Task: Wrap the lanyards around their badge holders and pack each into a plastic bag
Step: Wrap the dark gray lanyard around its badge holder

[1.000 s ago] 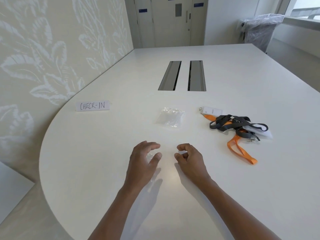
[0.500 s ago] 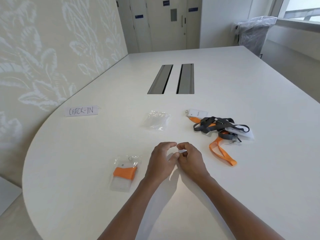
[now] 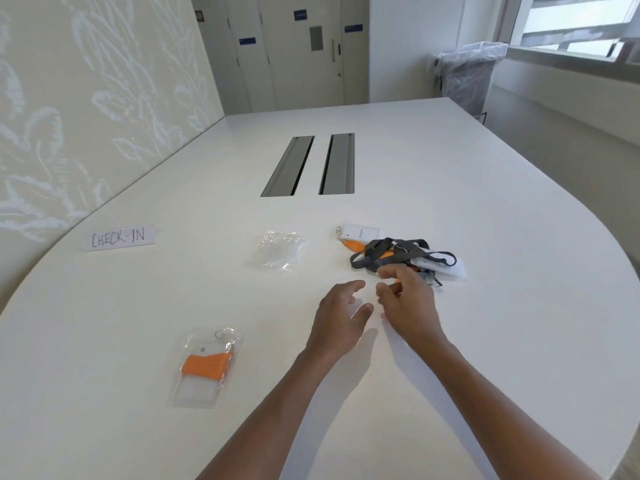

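Note:
A clear plastic bag lies at the near left, with a badge holder inside it and an orange lanyard wrapped around the holder. Empty clear bags lie in the middle of the white table. To their right is a tangled pile: a grey lanyard, an orange lanyard, one white badge holder and another. My right hand reaches over the near edge of this pile, thumb and fingers curled and apart, and hides the orange loop. My left hand hovers beside it, open and holding nothing.
A paper label reading CHECK-IN lies at the far left by the patterned wall. Two grey cable slots are set into the table's middle. The table's curved edge runs down the right side. A bin lined with plastic stands beyond the far corner.
Both hands have moved forward and to the right, from touching each other near the table's front to the lanyard pile. The right hand now covers the orange loop. The camera has tilted.

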Demonstrator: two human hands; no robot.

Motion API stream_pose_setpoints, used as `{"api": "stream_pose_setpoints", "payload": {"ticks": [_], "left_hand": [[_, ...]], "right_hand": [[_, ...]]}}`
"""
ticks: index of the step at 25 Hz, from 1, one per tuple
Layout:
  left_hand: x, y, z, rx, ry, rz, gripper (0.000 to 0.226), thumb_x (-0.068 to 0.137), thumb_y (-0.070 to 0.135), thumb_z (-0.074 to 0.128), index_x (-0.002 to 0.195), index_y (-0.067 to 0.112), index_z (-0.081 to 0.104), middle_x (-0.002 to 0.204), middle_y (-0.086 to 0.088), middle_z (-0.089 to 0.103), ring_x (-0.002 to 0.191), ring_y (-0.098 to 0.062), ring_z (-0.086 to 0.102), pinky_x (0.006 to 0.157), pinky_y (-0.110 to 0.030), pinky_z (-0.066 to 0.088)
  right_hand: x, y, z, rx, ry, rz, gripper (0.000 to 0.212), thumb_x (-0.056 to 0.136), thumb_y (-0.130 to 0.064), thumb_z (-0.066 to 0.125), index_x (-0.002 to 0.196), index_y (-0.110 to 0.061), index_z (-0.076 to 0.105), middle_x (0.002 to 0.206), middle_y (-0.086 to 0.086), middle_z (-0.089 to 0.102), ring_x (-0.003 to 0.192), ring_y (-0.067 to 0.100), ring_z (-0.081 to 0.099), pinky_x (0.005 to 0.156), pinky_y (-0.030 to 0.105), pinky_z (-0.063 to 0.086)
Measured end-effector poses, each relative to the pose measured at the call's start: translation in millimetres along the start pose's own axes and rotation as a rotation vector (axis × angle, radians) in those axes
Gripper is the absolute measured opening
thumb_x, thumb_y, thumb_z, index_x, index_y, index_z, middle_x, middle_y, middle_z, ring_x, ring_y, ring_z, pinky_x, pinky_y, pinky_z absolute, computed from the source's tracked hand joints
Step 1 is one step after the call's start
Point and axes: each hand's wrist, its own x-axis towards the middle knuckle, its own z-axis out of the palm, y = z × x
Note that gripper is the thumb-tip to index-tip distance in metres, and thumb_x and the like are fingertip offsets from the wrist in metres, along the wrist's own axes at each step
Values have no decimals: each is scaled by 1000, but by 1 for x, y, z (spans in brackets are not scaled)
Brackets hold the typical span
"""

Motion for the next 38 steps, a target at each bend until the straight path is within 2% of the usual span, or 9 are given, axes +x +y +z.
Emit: {"api": "stream_pose_setpoints", "payload": {"ticks": [3, 7, 12, 14, 18, 24, 29, 35, 38], "left_hand": [[16, 15, 18, 5, -38, 34, 47, 97, 30, 65, 142, 22, 53, 141, 3, 57, 112, -13, 63, 99, -33, 52], [35, 27, 36, 24, -55, 58, 48, 97, 28, 63, 143, 21, 52, 140, 1, 56, 106, -16, 63, 96, -36, 52], [40, 14, 49, 34, -15, 57, 47, 97, 32, 62, 142, 20, 52, 131, 1, 58, 106, -16, 62, 94, -35, 52], [41, 9, 51, 35, 22, 63, 47, 98, 37, 61, 142, 21, 51, 130, 3, 59, 107, -14, 62, 93, -32, 52], [40, 7, 53, 36, 47, 63, 49, 98, 43, 59, 142, 23, 51, 131, 4, 60, 106, -11, 61, 91, -30, 54], [39, 8, 54, 43, 84, 64, 47, 99, 42, 60, 141, 22, 52, 132, 5, 59, 105, -7, 58, 89, -23, 48], [37, 7, 52, 17, 138, 70, 42, 100, 34, 59, 139, 22, 53, 131, 4, 61, 113, -13, 61, 95, -30, 53], [37, 5, 53, -6, 189, 51, 38, 98, 33, 58, 135, 26, 57, 119, 8, 63, 96, -4, 58, 91, -27, 51], [39, 3, 53, -35, 201, 55, 36, 96, 34, 60, 131, 26, 59, 119, 9, 64, 90, 3, 57, 86, -20, 49]], "right_hand": [[21, 8, -27, -20, 146, -4, 20, 91, -8, 60, 105, -22, 65, 99, -12, 67, 82, -4, 64, 75, 17, 50], [47, 37, -58, -171, 278, 37, 28, 88, -5, 60, 114, -14, 63, 114, 3, 62, 92, 21, 61, 85, 32, 48], [65, 74, -73, -338, 154, 191, 59, 86, -30, 69, 140, -17, 47, 140, 9, 51, 128, 34, 42, 102, 45, 39], [70, 79, -71, -438, 70, 189, 65, 85, -35, 70, 143, -20, 44, 139, 9, 54, 127, 36, 41, 102, 47, 37], [71, 85, -70, -540, 24, 167, 58, 87, -26, 62, 142, -19, 45, 135, 7, 58, 121, 36, 41, 97, 46, 36], [63, 81, -62, -635, 148, 92, 33, 95, -19, 54, 127, -15, 52, 115, 8, 64, 106, 33, 41, 86, 43, 36], [52, 64, -63, -824, 311, -92, 30, 93, -4, 47, 121, -11, 57, 88, 8, 68, 88, 34, 49, 72, 41, 40], [62, 9, -89, -634, 460, -216, 21, 97, -16, 51, 115, -19, 60, 93, 3, 71, 84, 31, 57, 62, 33, 43], [87, -42, -114, -592, 456, -355, 22, 99, -17, 51, 119, -22, 58, 102, 2, 70, 93, 31, 59, 65, 35, 45]]}}
